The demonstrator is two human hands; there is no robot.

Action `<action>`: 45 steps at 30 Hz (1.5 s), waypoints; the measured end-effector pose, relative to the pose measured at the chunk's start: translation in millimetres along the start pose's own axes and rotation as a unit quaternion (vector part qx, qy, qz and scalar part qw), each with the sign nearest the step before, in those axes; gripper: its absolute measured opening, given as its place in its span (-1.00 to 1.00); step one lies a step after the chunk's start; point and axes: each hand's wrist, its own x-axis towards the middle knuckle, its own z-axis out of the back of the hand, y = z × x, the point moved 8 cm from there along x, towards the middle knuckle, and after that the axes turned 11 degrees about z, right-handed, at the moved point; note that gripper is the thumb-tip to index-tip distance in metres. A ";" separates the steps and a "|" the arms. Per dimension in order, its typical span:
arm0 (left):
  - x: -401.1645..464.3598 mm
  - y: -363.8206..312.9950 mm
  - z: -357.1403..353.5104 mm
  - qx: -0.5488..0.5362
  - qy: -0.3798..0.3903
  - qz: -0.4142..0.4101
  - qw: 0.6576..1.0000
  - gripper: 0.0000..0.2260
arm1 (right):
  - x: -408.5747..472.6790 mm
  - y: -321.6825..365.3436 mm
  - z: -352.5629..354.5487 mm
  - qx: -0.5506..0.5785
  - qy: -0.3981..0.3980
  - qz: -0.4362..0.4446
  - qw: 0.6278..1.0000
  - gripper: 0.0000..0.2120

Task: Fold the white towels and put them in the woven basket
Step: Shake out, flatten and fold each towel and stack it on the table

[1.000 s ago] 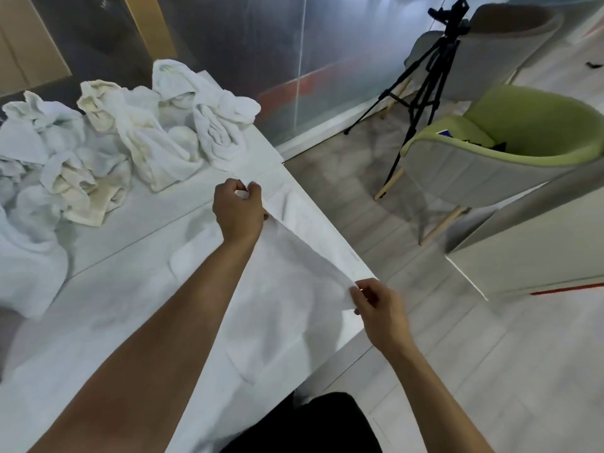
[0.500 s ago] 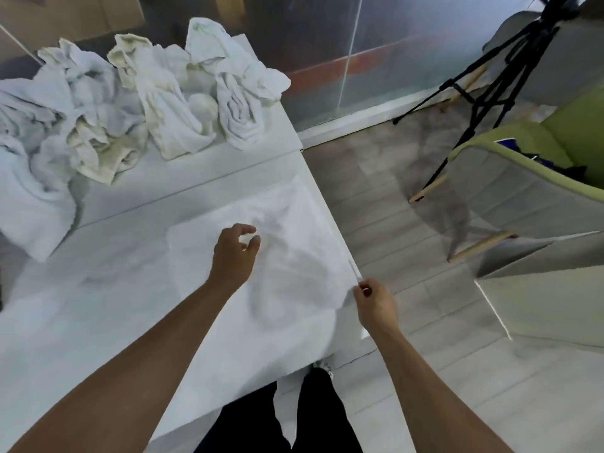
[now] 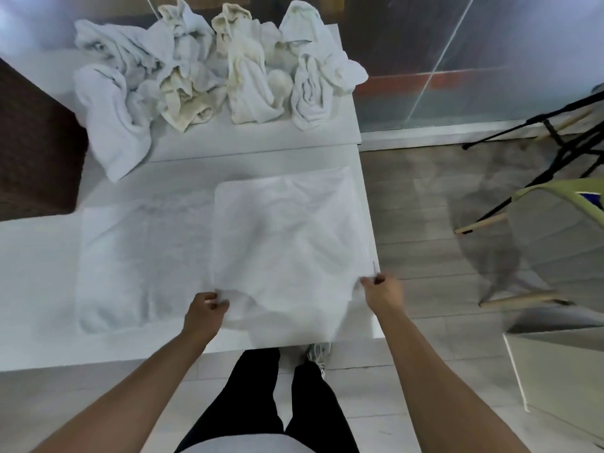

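Observation:
A white towel [image 3: 284, 243] lies spread on the white table [image 3: 39, 289], its right part doubled over the left part [image 3: 140, 263]. My left hand [image 3: 203, 313] pinches the near left corner of the folded layer. My right hand [image 3: 381, 291] pinches the near right corner at the table's right edge. The near edge of the towel sags a little over the table's front. A heap of crumpled white and cream towels [image 3: 209, 67] sits at the far side of the table. A dark woven basket [image 3: 36, 148] stands at the left.
A green chair with wooden legs [image 3: 555, 230] and a black tripod [image 3: 562, 132] stand on the grey floor to the right. A glass wall [image 3: 457, 53] runs behind. A white cabinet corner [image 3: 562, 380] sits at the lower right. My legs stand against the table front.
Both hands have drawn the towel's corners toward me, the left hand from the far side to the near edge, so the towel now lies folded flat. The camera has tilted down.

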 end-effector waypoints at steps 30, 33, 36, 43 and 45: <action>-62.7 -47.7 56.7 -0.319 0.053 0.039 0.946 -0.91 | -96.6 70.7 45.1 0.236 -0.106 0.015 0.966 -0.80; -63.3 -70.0 62.9 -0.383 0.104 0.060 0.916 -0.92 | -85.0 84.4 45.7 0.302 -0.087 -0.011 0.949 -0.90; -61.6 -88.8 68.2 -0.407 0.132 0.054 0.902 -0.90 | -70.3 92.5 48.8 0.294 -0.064 -0.017 0.954 -0.89; -66.8 -94.9 67.4 -0.299 0.145 -0.001 0.943 -0.84 | -55.1 68.0 52.8 -0.003 0.008 0.004 1.000 -0.86; -72.6 -88.5 61.2 -0.287 0.157 -0.004 0.945 -0.83 | -63.3 52.0 49.2 -0.140 0.030 -0.020 0.989 -0.81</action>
